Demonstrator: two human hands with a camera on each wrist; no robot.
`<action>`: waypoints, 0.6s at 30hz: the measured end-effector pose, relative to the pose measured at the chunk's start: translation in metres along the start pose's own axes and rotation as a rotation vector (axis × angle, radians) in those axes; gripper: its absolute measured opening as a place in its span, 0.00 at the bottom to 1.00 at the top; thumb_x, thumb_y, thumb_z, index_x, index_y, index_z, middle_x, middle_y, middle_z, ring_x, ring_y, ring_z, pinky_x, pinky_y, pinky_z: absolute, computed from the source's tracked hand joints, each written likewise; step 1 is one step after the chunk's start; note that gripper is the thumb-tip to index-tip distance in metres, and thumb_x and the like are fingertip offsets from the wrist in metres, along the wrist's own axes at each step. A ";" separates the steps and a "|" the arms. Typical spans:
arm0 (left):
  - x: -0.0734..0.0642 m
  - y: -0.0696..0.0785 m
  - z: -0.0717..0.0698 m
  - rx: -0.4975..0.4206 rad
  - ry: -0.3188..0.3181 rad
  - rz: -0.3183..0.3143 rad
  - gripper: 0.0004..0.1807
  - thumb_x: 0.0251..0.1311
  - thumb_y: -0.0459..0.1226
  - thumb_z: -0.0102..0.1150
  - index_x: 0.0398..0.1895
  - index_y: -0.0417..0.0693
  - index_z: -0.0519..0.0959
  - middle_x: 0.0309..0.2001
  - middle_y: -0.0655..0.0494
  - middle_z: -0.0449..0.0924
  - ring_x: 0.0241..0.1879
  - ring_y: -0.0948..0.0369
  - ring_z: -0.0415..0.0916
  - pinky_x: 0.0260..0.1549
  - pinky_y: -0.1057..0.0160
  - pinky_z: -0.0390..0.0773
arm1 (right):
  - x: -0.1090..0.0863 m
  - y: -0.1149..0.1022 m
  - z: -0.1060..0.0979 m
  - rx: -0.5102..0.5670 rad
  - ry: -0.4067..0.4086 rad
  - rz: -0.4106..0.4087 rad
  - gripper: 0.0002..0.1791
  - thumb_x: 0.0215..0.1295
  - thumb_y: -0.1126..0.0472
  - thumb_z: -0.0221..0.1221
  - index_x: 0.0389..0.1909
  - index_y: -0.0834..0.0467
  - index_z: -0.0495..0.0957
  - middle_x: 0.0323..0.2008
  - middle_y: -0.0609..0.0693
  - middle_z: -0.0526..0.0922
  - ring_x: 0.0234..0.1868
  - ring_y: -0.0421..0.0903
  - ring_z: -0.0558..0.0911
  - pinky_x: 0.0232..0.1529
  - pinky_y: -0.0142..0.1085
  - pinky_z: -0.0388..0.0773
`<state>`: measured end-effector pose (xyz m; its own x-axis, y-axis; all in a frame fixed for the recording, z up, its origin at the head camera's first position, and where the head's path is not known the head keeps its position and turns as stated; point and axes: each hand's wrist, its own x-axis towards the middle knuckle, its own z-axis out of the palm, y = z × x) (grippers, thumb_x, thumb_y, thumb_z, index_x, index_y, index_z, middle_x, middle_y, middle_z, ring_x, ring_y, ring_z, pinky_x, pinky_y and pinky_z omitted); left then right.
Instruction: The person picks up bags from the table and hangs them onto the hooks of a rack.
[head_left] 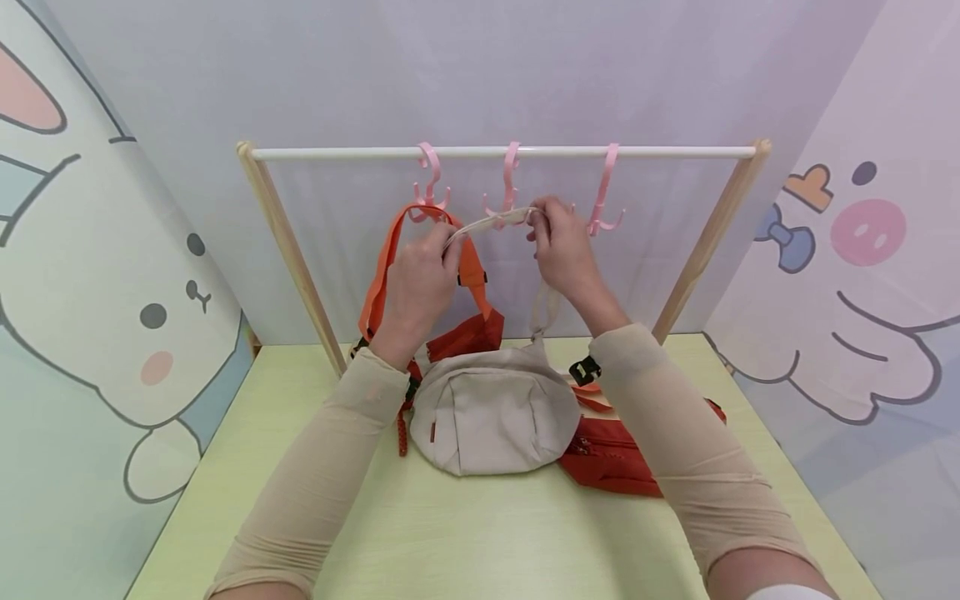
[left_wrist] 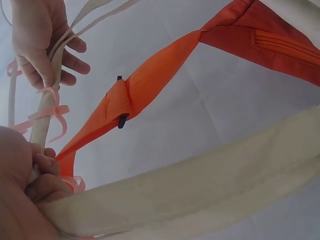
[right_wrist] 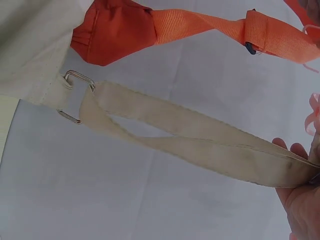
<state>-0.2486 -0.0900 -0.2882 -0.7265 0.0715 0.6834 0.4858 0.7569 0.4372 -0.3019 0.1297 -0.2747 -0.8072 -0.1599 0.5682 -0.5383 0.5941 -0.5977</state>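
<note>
A beige bag point(head_left: 495, 412) hangs low in front of the rack, its strap point(head_left: 491, 221) raised to the middle pink hook point(head_left: 510, 187). My left hand point(head_left: 420, 275) grips the strap left of that hook. On the hook's other side my right hand point(head_left: 562, 246) pinches the same strap between thumb and fingers. In the left wrist view the strap point(left_wrist: 42, 120) passes right by the pink prongs; whether it rests on them I cannot tell. The right wrist view shows the doubled strap point(right_wrist: 200, 140) running from metal rings point(right_wrist: 80, 77) on the bag up to my right hand point(right_wrist: 300, 200).
A red bag point(head_left: 468, 335) hangs by its orange strap point(head_left: 386, 267) from the left pink hook point(head_left: 429, 179). Another red bag point(head_left: 611, 454) lies on the table point(head_left: 480, 533) at right. The right pink hook point(head_left: 606, 192) hangs on the white rail point(head_left: 675, 152) between wooden posts point(head_left: 712, 242).
</note>
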 end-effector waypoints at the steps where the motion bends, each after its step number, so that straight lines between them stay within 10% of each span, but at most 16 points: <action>1: -0.001 -0.001 0.001 -0.002 -0.002 -0.001 0.10 0.80 0.42 0.58 0.48 0.44 0.81 0.21 0.53 0.68 0.16 0.55 0.63 0.15 0.57 0.68 | -0.001 0.000 0.001 0.005 -0.001 0.002 0.14 0.87 0.59 0.47 0.59 0.64 0.74 0.49 0.62 0.80 0.44 0.55 0.84 0.40 0.46 0.85; 18: -0.013 -0.014 0.013 -0.002 -0.054 -0.075 0.16 0.83 0.47 0.52 0.37 0.46 0.74 0.19 0.52 0.67 0.15 0.54 0.64 0.15 0.57 0.65 | -0.021 0.006 0.009 -0.020 0.021 -0.070 0.12 0.85 0.61 0.50 0.56 0.64 0.77 0.41 0.57 0.81 0.40 0.52 0.85 0.46 0.45 0.85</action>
<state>-0.2522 -0.0929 -0.3109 -0.7857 0.0499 0.6166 0.4303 0.7602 0.4868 -0.2905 0.1289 -0.2952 -0.7622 -0.1853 0.6203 -0.5885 0.5975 -0.5446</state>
